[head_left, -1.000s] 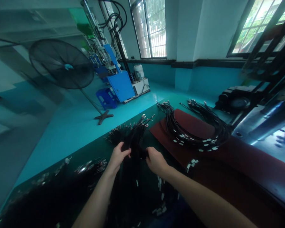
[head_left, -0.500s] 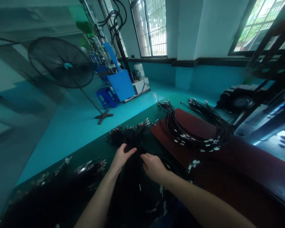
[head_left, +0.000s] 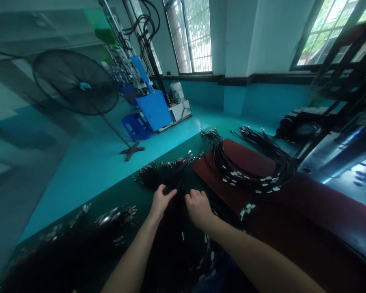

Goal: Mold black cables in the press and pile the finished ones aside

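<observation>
A thick bundle of black cables [head_left: 171, 173] with shiny metal ends lies fanned out on the dark green table, its ends pointing away from me. My left hand [head_left: 161, 201] is closed around the bundle below those ends, thumb toward the right. Just right of it, my right hand [head_left: 199, 207] has its fingers curled, back of the hand up; what sits in its grip is hidden in the dark. White tags [head_left: 210, 256] show on the cables lower down, near my body.
More cables [head_left: 116, 215] with metal ends lie at the left. A looped, white-tagged cable bundle [head_left: 247, 177] rests on a red-brown board [head_left: 250, 156] to the right. Beyond are a fan [head_left: 79, 83], a blue cabinet [head_left: 155, 110] and a blue stool [head_left: 136, 126]. Metal machinery [head_left: 338, 158] stands right.
My right hand has shifted slightly to the right, away from my left hand, and turned so its knuckles face up. My left hand stays on the cable bundle.
</observation>
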Available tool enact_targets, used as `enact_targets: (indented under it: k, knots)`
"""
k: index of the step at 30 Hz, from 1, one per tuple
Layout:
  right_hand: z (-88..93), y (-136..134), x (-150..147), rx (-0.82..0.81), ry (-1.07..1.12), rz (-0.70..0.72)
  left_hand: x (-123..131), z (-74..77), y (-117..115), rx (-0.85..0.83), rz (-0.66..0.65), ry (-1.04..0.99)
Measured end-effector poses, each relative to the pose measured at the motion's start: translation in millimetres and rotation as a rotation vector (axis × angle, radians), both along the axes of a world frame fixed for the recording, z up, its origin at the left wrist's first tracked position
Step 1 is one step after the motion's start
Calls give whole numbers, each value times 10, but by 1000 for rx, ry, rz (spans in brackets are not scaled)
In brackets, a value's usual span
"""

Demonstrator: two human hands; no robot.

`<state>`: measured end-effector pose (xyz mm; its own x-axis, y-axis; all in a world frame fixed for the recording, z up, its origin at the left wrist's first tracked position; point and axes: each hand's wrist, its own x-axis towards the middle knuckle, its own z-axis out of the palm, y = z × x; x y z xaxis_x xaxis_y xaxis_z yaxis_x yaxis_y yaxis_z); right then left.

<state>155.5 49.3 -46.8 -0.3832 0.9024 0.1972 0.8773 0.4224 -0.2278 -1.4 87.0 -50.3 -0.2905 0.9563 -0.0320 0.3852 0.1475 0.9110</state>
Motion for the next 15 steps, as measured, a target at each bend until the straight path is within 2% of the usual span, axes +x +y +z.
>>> enact_targets:
  k: [4,7,11,15]
  knots:
    - [173,-30,11,55,58,54,-65,51,-20,-16,23,-69]
    - [273,-85,-54,49,151,139,-116,194,-103,-30,53,-146]
    - [418,-250,-214,-98,374,287,-206,499,-312,-54,84,-271]
    - [606,-463,-258,-345,643,416,-361,798,-558,-61,165,-346]
